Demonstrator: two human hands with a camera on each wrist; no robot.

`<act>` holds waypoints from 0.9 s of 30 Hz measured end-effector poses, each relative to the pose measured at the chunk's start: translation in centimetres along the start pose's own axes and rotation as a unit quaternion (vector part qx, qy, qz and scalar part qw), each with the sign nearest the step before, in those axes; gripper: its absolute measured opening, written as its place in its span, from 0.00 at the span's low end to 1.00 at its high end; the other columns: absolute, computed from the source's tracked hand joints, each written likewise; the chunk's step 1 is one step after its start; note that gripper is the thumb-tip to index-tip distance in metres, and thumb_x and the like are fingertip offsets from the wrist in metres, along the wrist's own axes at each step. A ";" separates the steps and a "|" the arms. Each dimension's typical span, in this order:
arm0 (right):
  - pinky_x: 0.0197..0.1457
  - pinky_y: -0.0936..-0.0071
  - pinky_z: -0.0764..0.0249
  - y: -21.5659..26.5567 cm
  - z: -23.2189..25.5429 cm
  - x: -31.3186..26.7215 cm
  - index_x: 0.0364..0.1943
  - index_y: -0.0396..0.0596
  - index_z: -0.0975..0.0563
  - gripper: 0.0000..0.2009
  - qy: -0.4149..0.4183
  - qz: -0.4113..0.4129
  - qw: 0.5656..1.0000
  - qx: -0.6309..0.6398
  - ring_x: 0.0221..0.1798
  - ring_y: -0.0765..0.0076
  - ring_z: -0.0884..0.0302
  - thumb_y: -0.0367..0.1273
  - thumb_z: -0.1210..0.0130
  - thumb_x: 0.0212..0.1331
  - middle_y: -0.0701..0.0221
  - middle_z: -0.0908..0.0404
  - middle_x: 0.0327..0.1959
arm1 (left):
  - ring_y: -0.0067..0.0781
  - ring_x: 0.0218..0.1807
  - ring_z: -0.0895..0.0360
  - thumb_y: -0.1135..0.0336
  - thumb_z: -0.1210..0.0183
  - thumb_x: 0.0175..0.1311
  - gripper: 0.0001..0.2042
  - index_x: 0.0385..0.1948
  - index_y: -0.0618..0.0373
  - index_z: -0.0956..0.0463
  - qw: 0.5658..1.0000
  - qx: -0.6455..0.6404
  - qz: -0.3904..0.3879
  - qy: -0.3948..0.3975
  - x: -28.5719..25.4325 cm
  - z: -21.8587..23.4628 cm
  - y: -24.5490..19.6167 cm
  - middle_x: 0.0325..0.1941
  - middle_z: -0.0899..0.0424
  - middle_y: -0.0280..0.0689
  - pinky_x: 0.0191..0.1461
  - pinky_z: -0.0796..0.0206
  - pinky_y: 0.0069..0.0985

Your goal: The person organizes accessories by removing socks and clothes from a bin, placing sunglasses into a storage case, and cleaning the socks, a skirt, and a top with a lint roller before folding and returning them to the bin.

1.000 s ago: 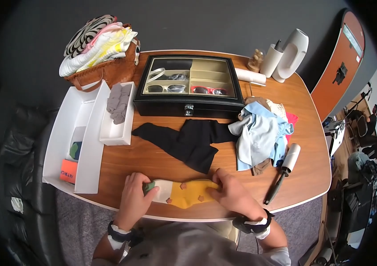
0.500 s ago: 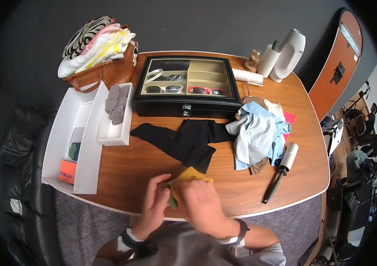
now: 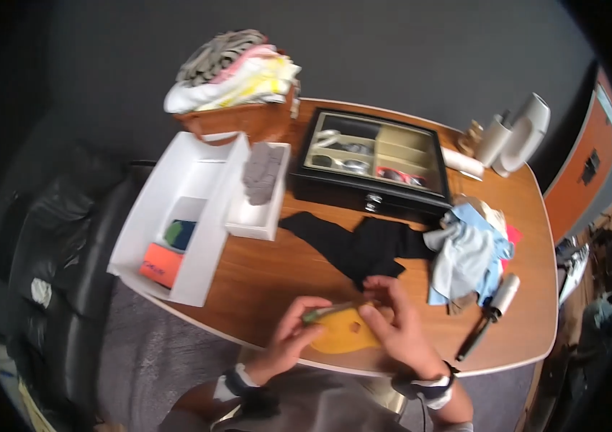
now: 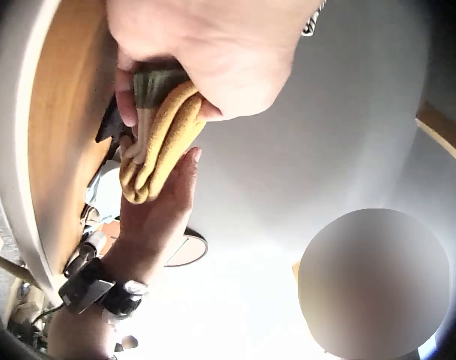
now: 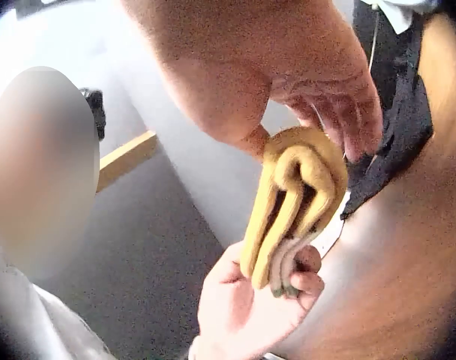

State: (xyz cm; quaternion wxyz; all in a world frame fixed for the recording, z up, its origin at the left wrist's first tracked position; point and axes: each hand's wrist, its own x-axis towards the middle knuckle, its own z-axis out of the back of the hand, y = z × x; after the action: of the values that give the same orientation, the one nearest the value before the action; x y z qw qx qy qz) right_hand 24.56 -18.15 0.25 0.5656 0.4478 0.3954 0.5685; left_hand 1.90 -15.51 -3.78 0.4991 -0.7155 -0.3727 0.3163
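Both hands hold a folded yellow sock above the table's front edge. My left hand pinches its green and white end between thumb and fingers. Around the yellow folded end, my right hand has its thumb on the near side and fingers behind. In the left wrist view, the sock's yellow layers lie against the paler part. The right wrist view shows the sock end-on, several layers thick, between the right hand above and the left hand below.
Black cloth lies behind the hands, with a black glasses case farther back. White boxes holding folded items stand left. Light blue clothing and a lint roller lie right. A bag of cloths stands back left.
The sock, first stretched flat between both hands, was folded over by the right hand and is now held compactly. The right hand has moved back right of the left, and the head view has shifted.
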 end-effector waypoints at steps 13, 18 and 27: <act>0.35 0.76 0.24 8.2 -4.8 7.5 0.56 0.41 0.23 0.21 0.232 0.068 0.970 -0.008 0.32 0.84 0.23 0.30 0.29 0.61 0.68 0.14 0.38 | 0.32 0.69 0.29 0.78 0.38 0.70 0.26 0.68 0.62 0.37 0.961 0.203 -0.176 -0.074 -1.7 6.8 -11.2 0.66 0.29 0.43 0.71 0.34 0.29; 0.39 0.65 0.21 15.1 -11.1 14.5 0.51 0.36 0.21 0.16 0.220 0.171 0.960 -0.042 0.34 0.61 0.14 0.33 0.34 0.64 0.54 0.15 0.33 | 0.22 0.56 0.22 0.81 0.42 0.71 0.21 0.64 0.60 0.33 0.933 0.315 -0.122 -0.120 -1.0 13.9 -21.2 0.55 0.22 0.34 0.58 0.29 0.22; 0.53 0.56 0.19 11.6 -26.4 27.0 0.42 0.34 0.16 0.15 0.298 0.166 0.898 -0.277 0.49 0.40 0.14 0.35 0.34 0.59 0.44 0.14 0.41 | 0.26 0.47 0.19 0.76 0.38 0.67 0.17 0.57 0.61 0.25 0.791 0.601 0.055 -0.096 3.8 29.4 -21.3 0.46 0.17 0.41 0.50 0.26 0.27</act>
State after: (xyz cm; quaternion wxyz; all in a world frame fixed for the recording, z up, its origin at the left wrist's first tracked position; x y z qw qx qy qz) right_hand -2.92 9.71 5.43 0.4197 0.1418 0.2914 0.8478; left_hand -24.95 6.56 7.26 0.7717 -0.2563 -0.1131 0.5709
